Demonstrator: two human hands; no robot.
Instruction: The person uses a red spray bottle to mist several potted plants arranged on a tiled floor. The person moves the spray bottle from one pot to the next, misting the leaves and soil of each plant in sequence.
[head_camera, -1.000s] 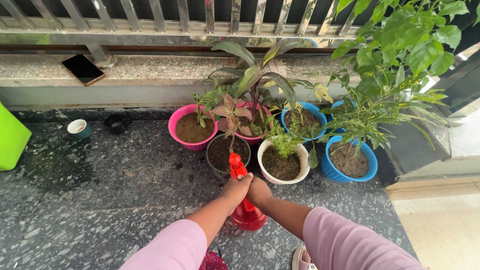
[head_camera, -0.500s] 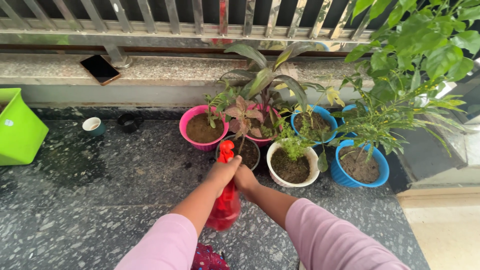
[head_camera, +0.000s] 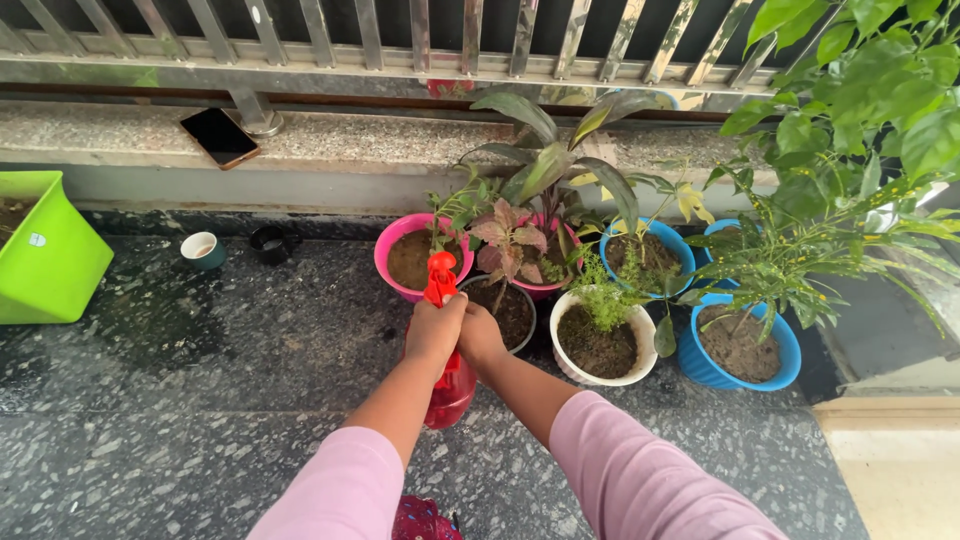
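Fingers of the left hand (head_camera: 435, 330) are wrapped around the neck of the red spray bottle (head_camera: 447, 385), just below its orange-red trigger head (head_camera: 440, 277); fingers of the right hand (head_camera: 481, 336) close on the same neck from the other side, so both hands clamp the bottle and touch each other. Both forearms wear pink sleeves (head_camera: 620, 470). The bottle is held upright above the dark speckled stone floor (head_camera: 200, 400), its nozzle directed toward the pink pot (head_camera: 395, 262) and the grey pot (head_camera: 508, 312) holding a red-leaved plant (head_camera: 510, 240). A white pot (head_camera: 600, 350) with a small green plant stands just beside the grey pot, and a blue pot (head_camera: 740, 350) stands beside the white one; a second blue pot (head_camera: 640, 250) stands behind them. A stone ledge (head_camera: 350, 140) under a metal railing (head_camera: 400, 40) carries a dark phone (head_camera: 220, 137). A green container (head_camera: 45, 250), a small white cup (head_camera: 202, 250) and a small black cup (head_camera: 270, 243) stand well apart to the left.
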